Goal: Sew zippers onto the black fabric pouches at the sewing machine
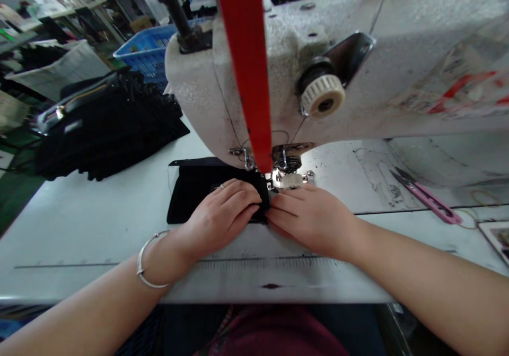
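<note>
A piece of black fabric [194,186] lies folded on the sewing machine's bed, its right edge at the presser foot [280,179]. My left hand [225,207], with a ring and a bracelet, rests on the fabric and pinches it near that edge. Just right of it, my right hand [308,215] has its fingers closed on the fabric's right edge, in front of the foot. The fingertips of both hands nearly meet. The sewing machine [246,90] stands over them, and a red strip [248,69] on its head hides the needle.
A pile of black fabric pieces with zips [111,122] is stacked at the table's left. Pink thread snips [431,199] lie on the right, beside loose thread. Behind stand a blue crate [143,48] and a white bin [63,69]. A ruler scale [262,263] runs along the front.
</note>
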Demonstrator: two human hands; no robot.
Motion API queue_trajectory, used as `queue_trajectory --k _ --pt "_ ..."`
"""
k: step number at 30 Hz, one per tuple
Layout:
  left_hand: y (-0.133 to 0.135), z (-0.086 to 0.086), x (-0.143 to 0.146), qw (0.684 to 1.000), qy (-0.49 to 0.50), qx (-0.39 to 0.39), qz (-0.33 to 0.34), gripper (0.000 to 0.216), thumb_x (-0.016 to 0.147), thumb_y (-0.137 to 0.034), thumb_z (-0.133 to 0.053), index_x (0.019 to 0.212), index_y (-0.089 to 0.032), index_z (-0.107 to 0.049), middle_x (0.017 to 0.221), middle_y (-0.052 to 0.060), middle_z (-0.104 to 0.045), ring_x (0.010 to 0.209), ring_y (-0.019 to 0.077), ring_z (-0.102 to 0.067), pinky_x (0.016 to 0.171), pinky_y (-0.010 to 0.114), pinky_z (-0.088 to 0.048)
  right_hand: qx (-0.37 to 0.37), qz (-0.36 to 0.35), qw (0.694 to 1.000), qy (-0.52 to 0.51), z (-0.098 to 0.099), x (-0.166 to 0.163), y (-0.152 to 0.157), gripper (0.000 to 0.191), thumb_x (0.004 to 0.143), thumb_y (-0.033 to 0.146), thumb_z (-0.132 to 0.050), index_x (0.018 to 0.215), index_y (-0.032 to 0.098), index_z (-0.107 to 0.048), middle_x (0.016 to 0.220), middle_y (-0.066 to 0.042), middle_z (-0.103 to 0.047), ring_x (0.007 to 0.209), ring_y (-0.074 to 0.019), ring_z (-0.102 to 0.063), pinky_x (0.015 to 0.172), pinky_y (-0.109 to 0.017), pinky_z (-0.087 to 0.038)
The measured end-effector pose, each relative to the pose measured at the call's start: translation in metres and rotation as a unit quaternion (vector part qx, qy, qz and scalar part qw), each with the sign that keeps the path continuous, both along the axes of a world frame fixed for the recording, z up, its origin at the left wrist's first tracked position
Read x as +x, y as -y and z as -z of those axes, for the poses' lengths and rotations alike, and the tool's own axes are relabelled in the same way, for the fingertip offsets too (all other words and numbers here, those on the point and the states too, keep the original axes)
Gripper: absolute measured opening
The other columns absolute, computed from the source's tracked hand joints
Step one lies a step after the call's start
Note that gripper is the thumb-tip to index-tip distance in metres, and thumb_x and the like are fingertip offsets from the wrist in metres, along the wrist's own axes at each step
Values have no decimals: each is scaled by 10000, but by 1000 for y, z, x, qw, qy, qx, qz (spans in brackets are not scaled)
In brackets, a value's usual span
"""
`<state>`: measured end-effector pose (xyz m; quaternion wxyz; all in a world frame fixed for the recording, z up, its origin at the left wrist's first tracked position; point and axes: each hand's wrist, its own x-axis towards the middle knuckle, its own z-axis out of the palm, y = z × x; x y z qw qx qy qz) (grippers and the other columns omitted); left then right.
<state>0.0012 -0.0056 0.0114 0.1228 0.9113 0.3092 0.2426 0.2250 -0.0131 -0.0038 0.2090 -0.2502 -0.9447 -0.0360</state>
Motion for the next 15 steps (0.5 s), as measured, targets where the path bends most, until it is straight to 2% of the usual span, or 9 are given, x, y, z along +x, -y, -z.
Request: queue_trajectory --k 3,6,8,11,13,15 --pt "-1 2 1 999 -24 35 -3 162 922 -131 -562 1080 -127 -595 1034 85 -647 985 186 -593 940 348 -504 13 1 1000 1 1 -4 0 139 949 182 -513 908 149 -642 834 -51 -605 760 -199 -534 660 -332 -417" --pt "-4 3 2 997 -50 59 -15 180 929 -126 -540 1092 -126 -615 1029 83 -653 966 193 -596 934 361 -503 -20 17 999 -32 0 -5 0 185 967 195 -468 894 143 -630 847 -57 -616 749 -186 -559 659 -317 -445" --pt "-5 4 2 998 -35 36 -38 183 932 -103 -514 1074 -132 -625 1009 70 -656 955 182 -604 918 344 -510 -70 20 995 -63 0 -5 1 176 965 187 -454 979 140 -623 954 -66 -646 799 -178 -593 680 -307 -473" --pt "-6 6 0 997 3 -4 -79 186 936 -107 -508 1077 -142 -626 1025 59 -659 971 171 -614 906 322 -519 -114 11 990 -84 2 -3 0 268 951 131 -437 1191 125 -557 1187 -96 -622 998 -190 -599 807 -317 -497" --pt "-7 7 0 997 15 1 -81 192 930 -120 -529 1092 -149 -629 1030 55 -658 973 169 -616 905 319 -523 -98 10 993 -70 5 -2 -2 262 962 117 -425 1180 124 -569 1158 -99 -630 1024 -199 -584 828 -325 -486" --pt "-6 8 1 997 12 35 -71 197 919 -134 -560 1095 -163 -642 1012 48 -658 951 170 -617 893 325 -526 -65 11 997 -51 7 -1 -3 228 979 122 -411 1053 141 -625 1033 -78 -657 947 -198 -587 772 -324 -470"
